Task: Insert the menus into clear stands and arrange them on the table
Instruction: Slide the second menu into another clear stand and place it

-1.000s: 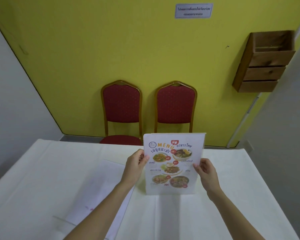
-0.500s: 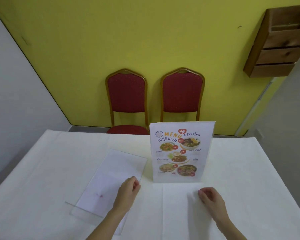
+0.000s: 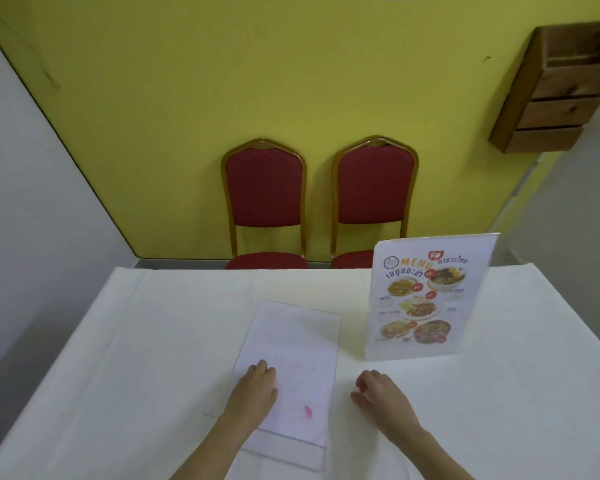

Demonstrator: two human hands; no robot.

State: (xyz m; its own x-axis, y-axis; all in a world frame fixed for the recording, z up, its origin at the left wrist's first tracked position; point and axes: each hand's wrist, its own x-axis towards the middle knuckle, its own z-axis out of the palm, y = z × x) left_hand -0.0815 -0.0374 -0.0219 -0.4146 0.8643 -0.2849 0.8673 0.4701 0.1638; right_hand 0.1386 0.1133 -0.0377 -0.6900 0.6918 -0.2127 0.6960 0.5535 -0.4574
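A printed food menu in a clear stand [image 3: 426, 299] stands upright on the white table [image 3: 153, 341], right of centre, with neither hand on it. A second clear stand holding a face-down white sheet [image 3: 291, 368] lies flat near the table's middle. My left hand [image 3: 253, 393] rests palm down on the lying stand's left edge, fingers slightly curled. My right hand [image 3: 378, 393] hovers just right of that stand, fingers loosely curled, holding nothing.
Two red padded chairs [image 3: 264, 202] [image 3: 374, 195] stand behind the table against a yellow wall. A wooden box shelf [image 3: 561, 91] hangs on the wall at upper right. A grey partition borders the left side.
Both hands let go of the upright menu stand and drew back. The left hand came down onto the flat-lying stand; the right hand moved beside it. The view shifted left.
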